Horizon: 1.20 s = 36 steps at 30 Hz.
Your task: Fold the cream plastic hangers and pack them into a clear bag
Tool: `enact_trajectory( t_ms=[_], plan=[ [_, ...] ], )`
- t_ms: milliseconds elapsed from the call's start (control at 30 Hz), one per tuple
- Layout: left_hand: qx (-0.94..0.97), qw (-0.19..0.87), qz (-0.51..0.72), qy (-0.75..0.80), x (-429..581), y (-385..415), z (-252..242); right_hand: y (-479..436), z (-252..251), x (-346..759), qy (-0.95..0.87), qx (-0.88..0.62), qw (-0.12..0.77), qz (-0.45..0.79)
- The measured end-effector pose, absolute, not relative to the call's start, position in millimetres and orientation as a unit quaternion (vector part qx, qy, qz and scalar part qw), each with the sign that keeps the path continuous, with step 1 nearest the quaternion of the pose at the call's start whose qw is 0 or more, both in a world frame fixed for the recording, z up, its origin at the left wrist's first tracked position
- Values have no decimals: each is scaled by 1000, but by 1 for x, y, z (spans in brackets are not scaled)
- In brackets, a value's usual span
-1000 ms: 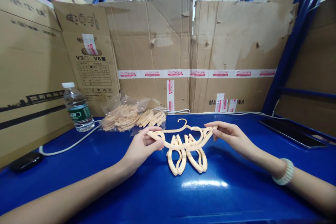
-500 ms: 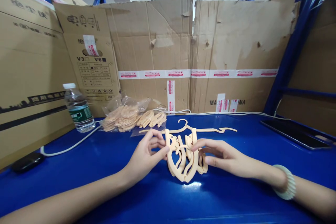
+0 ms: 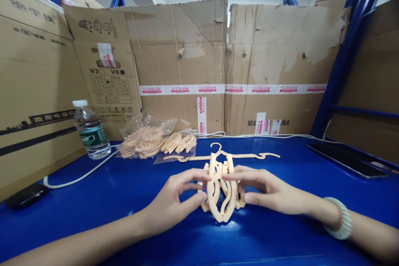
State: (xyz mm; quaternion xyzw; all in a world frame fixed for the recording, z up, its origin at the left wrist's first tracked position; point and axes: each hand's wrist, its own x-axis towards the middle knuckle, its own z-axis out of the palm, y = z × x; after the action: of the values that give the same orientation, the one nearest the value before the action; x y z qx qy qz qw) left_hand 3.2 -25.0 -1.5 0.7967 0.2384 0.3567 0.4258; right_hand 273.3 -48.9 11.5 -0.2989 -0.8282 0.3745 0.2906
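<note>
Upright between my hands stands a cream folding hanger (image 3: 215,203), its two arms folded toward each other into a narrow pointed shape. More folded cream parts show just behind it, partly hidden. My left hand (image 3: 181,199) grips the hanger's left arm, fingers on the upper part and thumb lower down. On the other side my right hand (image 3: 264,187) has its fingertips closed on the right arm, the thumb near the parts behind. Beyond them an unfolded cream hanger (image 3: 237,156) lies flat with its hook pointing to the back.
A clear plastic bag (image 3: 146,137) of folded hangers lies at the back left, beside a water bottle (image 3: 92,131). A black phone (image 3: 346,160) rests on the right, a dark rounded object (image 3: 28,195) on the left. Cardboard sheets (image 3: 183,50) wall the blue table (image 3: 249,241).
The folding hanger's two arms have drawn closer together, making it narrower. My left hand has moved right and slightly down with the left arm; my right hand stays nearly in place.
</note>
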Motion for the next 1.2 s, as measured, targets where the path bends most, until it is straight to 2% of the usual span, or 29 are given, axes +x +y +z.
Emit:
enact_trajectory(
  t_ms=[200, 400, 633, 900, 1067, 1200],
  plan=[
    [807, 468, 305, 191, 4, -27, 0, -48, 8, 272, -796, -273, 303, 448],
    [745, 559, 305, 200, 4, -21, -3, -47, 6, 276, -800, -277, 311, 431],
    [745, 558, 296, 213, 4, -21, -3, -49, 5, 276, -796, -279, 289, 453],
    [808, 477, 287, 194, 4, -25, 1, -50, 9, 274, -815, -268, 281, 431],
    [887, 318, 261, 211, 0, -29, 5, -52, 10, 278, -822, -294, 272, 405],
    [911, 266, 244, 201, -5, -28, 3, -50, 9, 277, -782, -275, 277, 485]
  ],
)
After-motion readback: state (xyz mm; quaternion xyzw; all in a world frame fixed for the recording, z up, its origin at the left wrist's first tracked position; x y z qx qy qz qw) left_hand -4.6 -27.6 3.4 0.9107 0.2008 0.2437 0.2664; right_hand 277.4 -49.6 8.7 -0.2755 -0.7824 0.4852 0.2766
